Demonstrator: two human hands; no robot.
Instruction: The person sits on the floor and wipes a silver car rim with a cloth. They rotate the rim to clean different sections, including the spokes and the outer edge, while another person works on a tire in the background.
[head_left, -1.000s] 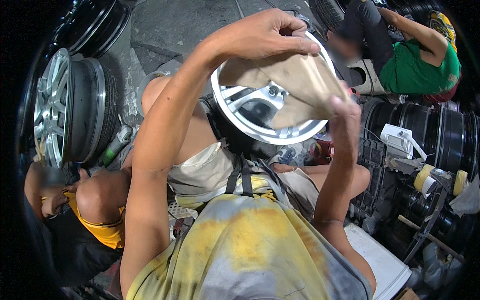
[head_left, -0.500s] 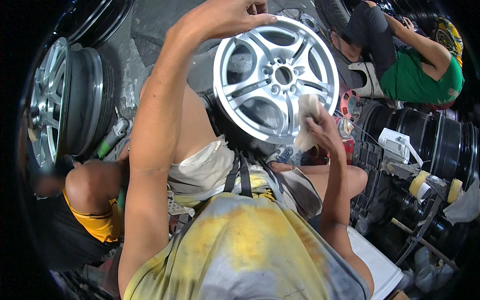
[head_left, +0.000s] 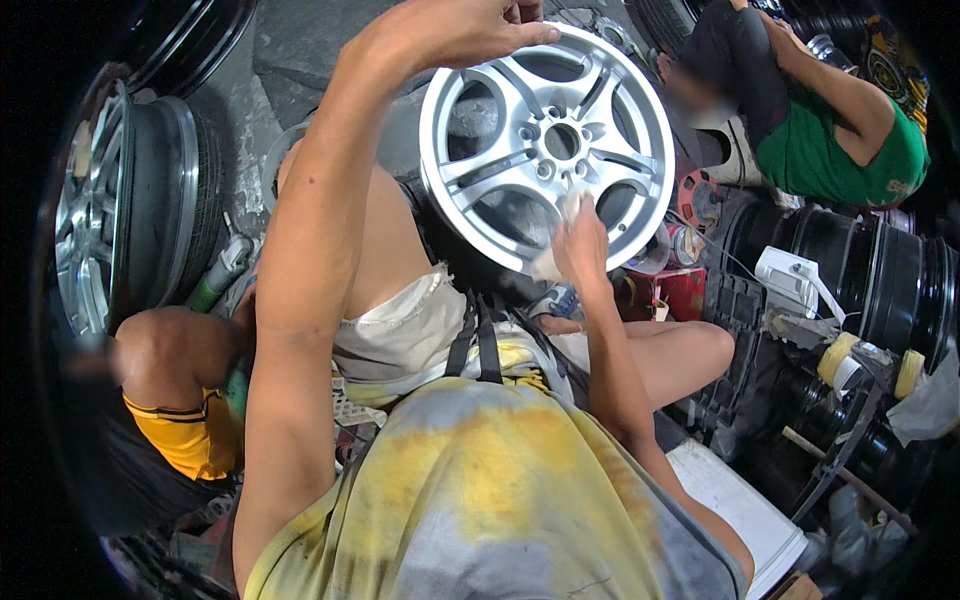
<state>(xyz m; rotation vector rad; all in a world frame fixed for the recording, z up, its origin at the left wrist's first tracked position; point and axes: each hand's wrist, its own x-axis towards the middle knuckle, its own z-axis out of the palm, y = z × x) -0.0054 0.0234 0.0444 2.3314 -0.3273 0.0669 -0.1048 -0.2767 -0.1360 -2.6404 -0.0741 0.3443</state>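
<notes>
A silver alloy wheel rim [head_left: 480,163] with several double spokes is tilted up in front of my knees. My left hand [head_left: 490,35] grips its far upper edge, thumb laid over the lip and the other fingers curled, partly out of view. Against a lower spoke, my right hand [head_left: 583,243] is closed around an off-white cloth [head_left: 546,266]. The cloth's other end shows above my fingers, close under the hub's bolt holes. What supports the rim from below is hidden.
At left stands another wheel with a tyre [head_left: 150,200], beside a green-and-grey power tool [head_left: 222,270] and a seated person in yellow and black [head_left: 185,440]. A person in green [head_left: 845,150] sits at upper right. Black rims [head_left: 870,280] and a white box [head_left: 790,280] lie below.
My right hand has moved the cloth left, from the rim's lower right edge onto a lower spoke. My left hand keeps its hold, and the rim has shifted slightly up and left in view.
</notes>
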